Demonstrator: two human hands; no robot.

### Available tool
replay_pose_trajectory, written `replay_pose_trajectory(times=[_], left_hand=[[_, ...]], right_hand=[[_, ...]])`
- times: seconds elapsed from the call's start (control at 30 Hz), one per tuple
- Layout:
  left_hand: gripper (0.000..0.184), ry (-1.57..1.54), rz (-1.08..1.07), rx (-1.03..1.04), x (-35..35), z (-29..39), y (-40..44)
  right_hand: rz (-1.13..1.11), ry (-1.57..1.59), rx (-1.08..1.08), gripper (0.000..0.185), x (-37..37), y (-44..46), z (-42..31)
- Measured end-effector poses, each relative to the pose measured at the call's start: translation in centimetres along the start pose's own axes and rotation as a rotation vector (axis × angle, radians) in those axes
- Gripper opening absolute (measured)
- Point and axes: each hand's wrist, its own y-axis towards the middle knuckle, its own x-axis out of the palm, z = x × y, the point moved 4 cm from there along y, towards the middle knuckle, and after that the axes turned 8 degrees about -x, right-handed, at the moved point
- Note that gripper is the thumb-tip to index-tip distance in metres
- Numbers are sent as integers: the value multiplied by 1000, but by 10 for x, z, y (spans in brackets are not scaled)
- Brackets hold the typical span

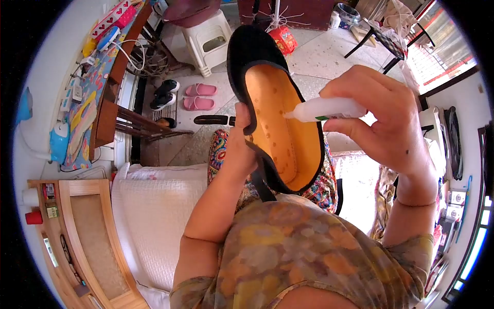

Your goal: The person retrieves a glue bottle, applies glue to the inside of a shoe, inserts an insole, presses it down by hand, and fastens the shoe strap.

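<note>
Sitting at the edge of a bed [159, 216] with a white quilted cover, I look down on a room with a pale floor [175, 149] laid in large slabs. Along the left wall runs a wooden table [106, 123], its top covered by a bright patterned cloth; a pink box [112, 23] with hearts stands by its far end, and a blue object [59, 141] by its near left corner. A wood-framed panel [92, 232] borders the bed on the left. Across the floor, a black-framed chair [388, 44] stands towards the far right, and a white stool [208, 38] bears a maroon basin [190, 13] nearer the middle. Pink slippers [199, 98] lie on the floor between the stool and the bed, dark shoes [164, 95] just beside them.

Above my patterned trousers [218, 149] I hold a slip-on shoe [257, 49], toe pointing away from me and its inside turned up. The outside is black with a soft, velvety look; the lining is orange-tan. My left hand [243, 141] is clamped on its left side, thumb over the rim. My right hand [386, 108] pinches a small whitish bottle [327, 109] between thumb and fingers, its narrow nozzle [290, 114] over the insole; I cannot tell whether the tip touches. Small darker spots dot the insole.
</note>
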Motion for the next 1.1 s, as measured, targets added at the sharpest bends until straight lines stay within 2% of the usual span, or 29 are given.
replay_pose_trajectory(times=[0.1,0.3,0.5,0.6,0.63,0.7,0.73,0.8,0.9,1.1], left_hand=[[68,1,6,-14,-3,1,-3],[67,283,78,5,4,14,-18],[60,0,103,33,11,12,-18],[56,-264,-119,45,2,17,-20],[55,285,-96,198,-1,26,-24],[53,834,-67,342,-3,23,-23],[51,397,-78,215,-10,12,-16],[49,-38,-82,84,-17,8,-13],[51,257,-318,281,-8,24,-23],[52,156,-233,253,-14,21,-14]], right_hand=[[-26,-3,-3,24,-1,-3,-2],[-53,29,-47,25,6,-7,-2],[-14,61,-42,27,1,-6,-7],[-13,59,-28,27,0,-8,-9],[-14,58,-19,27,0,-8,-10],[-9,59,1,27,1,-9,-10],[-5,61,7,27,1,-10,-11],[-18,83,31,27,2,-11,-12],[-60,98,27,29,3,-14,-16],[-233,39,-53,32,12,-12,-19]])
